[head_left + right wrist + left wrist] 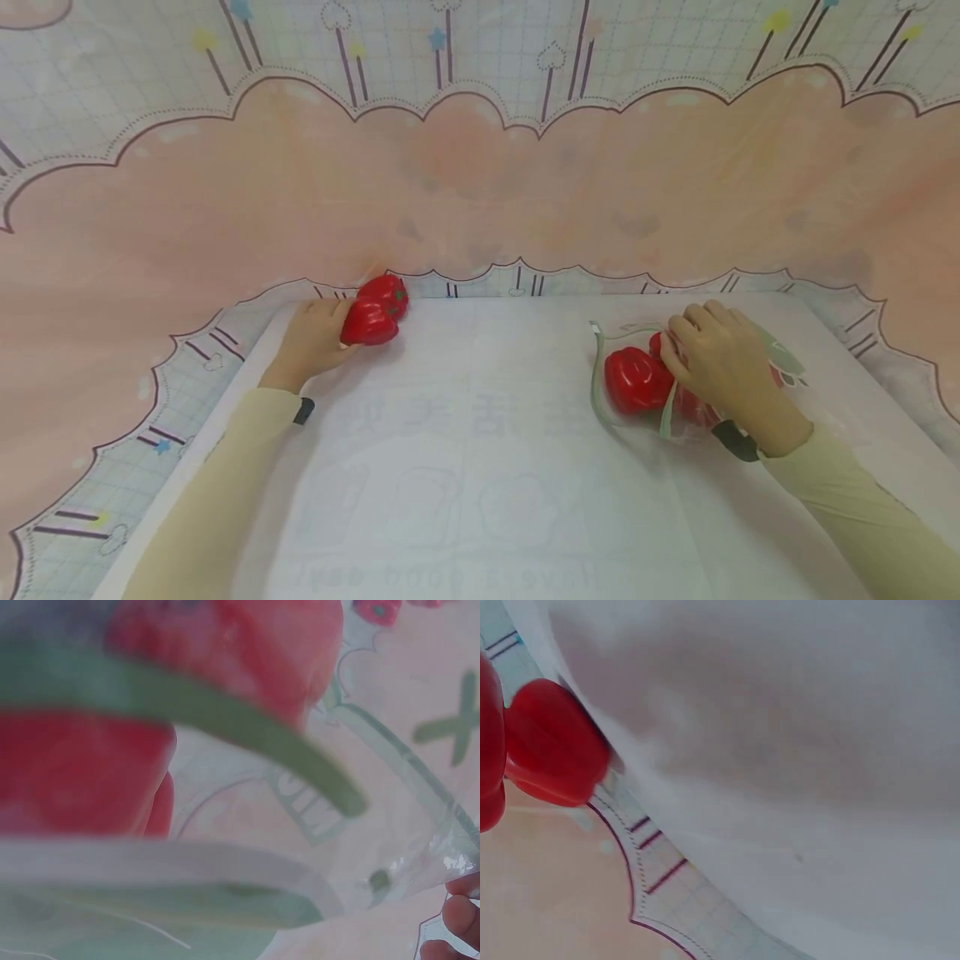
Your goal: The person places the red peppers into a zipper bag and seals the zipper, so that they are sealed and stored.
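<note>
At the far left of the white table, my left hand (318,337) grips a glossy red bell pepper (370,325), thumb low at its near side. A second red bell pepper (386,292) sits right behind it; in the left wrist view a red pepper (555,746) lies at the table's edge. Over on the right, my right hand (716,358) pinches the top of a clear plastic bag (597,379) with green edging. Inside the bag are red peppers (636,381), partly covered by that hand. The right wrist view shows fingertips (461,911) at the bag's edge.
The white table (465,475) bears faint printed lettering and outlines. A patterned cloth (480,192) in peach and pale grid hangs behind it and shows along the left side. Green leaf prints (783,358) show beside the right hand.
</note>
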The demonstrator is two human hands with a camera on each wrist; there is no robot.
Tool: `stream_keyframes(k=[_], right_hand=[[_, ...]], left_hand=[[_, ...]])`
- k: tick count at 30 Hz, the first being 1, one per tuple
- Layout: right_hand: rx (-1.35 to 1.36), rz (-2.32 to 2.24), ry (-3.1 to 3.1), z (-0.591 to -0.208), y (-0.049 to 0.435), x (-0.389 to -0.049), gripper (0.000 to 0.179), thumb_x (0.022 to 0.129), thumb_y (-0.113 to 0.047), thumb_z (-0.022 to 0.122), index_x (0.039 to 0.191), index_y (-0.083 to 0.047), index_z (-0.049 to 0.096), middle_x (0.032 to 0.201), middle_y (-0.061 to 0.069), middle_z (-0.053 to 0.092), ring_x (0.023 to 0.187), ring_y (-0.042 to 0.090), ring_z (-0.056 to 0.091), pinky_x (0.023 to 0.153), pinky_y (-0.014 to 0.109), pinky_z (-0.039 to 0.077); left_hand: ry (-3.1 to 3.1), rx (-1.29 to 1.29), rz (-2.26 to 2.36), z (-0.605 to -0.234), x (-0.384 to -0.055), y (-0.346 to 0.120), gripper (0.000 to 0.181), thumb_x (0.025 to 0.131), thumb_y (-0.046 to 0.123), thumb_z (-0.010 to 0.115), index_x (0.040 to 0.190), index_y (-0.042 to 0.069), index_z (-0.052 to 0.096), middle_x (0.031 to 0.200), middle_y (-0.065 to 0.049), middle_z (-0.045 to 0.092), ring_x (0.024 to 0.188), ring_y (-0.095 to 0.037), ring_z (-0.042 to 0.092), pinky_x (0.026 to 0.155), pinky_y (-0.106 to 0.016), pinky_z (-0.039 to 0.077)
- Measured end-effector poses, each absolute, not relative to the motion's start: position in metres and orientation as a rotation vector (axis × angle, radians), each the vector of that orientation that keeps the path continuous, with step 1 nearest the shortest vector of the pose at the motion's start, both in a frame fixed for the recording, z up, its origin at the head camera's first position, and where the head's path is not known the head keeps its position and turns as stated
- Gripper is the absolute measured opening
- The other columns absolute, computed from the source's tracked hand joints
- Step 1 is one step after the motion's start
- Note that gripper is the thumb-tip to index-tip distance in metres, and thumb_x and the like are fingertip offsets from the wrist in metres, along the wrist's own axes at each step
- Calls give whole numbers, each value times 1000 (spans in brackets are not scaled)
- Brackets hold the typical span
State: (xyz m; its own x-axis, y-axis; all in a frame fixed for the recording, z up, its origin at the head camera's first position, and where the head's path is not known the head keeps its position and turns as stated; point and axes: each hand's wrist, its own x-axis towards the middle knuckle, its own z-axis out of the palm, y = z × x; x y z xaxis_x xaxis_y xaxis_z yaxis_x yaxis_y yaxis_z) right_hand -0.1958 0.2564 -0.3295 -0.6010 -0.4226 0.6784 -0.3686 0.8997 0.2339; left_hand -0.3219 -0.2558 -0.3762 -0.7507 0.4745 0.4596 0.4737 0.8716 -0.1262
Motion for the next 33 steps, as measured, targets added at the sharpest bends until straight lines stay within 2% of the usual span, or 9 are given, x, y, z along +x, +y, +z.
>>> stream_keyframes(k=[14, 33], right_hand=[[551, -86, -2295, -329, 256, -195, 21, 71, -15, 72, 81, 3, 65, 75, 19, 64, 70, 31, 53, 56, 41, 52], [560, -86, -2274, -331, 256, -196, 20, 72, -15, 70, 80, 3, 65, 74, 18, 63, 69, 31, 53, 56, 41, 52]], left_hand=[[-2449, -899, 109, -362, -306, -215, 74, 65, 31, 83, 125, 0, 52, 113, -20, 64, 103, -37, 60, 96, -53, 46], [-2248, -1194, 86, -353, -282, -159, 74, 60, 33, 87, 122, 5, 57, 105, -10, 67, 97, -25, 61, 90, -42, 51]])
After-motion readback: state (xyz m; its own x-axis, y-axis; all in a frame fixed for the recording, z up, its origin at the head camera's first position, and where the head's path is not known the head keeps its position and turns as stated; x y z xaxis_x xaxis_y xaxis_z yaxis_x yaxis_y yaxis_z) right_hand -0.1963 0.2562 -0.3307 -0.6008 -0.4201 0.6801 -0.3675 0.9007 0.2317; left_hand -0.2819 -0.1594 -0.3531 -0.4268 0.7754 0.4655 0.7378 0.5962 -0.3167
